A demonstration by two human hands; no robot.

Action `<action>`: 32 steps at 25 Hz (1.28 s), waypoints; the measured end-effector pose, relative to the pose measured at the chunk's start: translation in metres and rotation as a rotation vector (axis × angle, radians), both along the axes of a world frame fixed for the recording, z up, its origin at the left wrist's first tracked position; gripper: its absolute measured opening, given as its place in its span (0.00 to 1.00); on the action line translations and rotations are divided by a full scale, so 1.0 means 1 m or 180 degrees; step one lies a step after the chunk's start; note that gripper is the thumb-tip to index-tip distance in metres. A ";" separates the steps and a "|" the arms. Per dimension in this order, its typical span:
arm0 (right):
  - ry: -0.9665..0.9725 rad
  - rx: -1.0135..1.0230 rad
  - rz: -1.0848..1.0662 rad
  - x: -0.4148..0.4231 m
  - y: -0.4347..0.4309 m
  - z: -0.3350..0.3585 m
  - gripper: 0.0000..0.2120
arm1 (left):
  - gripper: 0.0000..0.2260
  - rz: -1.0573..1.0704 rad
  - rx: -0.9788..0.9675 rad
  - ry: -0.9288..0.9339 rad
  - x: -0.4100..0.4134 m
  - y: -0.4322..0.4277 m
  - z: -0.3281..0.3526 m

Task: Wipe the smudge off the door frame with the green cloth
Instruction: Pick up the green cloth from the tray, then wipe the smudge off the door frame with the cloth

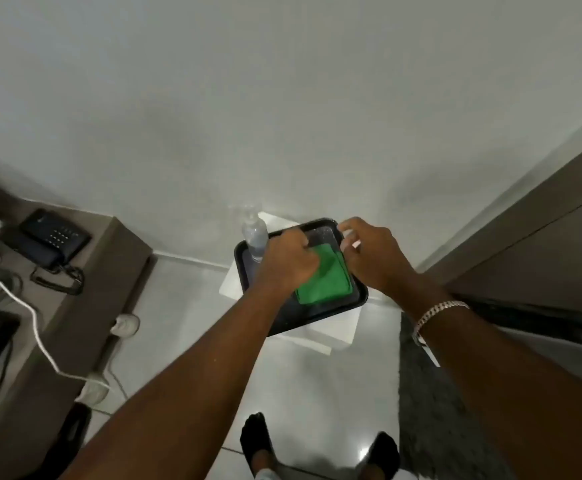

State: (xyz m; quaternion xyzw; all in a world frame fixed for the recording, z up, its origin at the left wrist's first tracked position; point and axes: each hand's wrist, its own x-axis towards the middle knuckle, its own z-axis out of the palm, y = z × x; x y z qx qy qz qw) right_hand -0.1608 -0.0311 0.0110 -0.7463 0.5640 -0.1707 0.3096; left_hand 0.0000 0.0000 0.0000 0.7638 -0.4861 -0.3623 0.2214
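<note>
A black tray (pixel 331 315) is sitting on a small white stand (pixel 343 336), overhanging it toward the left. A clear plastic bottle (pixel 254 237) is standing upright at the tray's far left corner. At the left, a dark telephone (pixel 52 240) is lying near the far right corner of a brown desk (pixel 74 320), its coiled cord (pixel 64 280) trailing just beside it. A white cable (pixel 36 323) is crossing the desk and dropping over its right edge. A grey rug (pixel 431 407) is lying on the glossy floor at the right.
</note>
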 end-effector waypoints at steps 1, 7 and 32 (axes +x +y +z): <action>0.0278 0.0183 0.0003 0.001 0.000 -0.018 0.13 | 0.05 -0.0172 0.0305 -0.0161 0.001 0.005 -0.018; 0.0823 0.0769 -0.0405 0.007 0.005 -0.088 0.20 | 0.15 0.0857 0.0397 0.0414 -0.021 0.019 -0.085; -0.2131 -0.2922 -0.1835 -0.225 -0.023 0.312 0.26 | 0.27 -0.1435 -0.3855 0.0952 -0.239 -0.080 0.367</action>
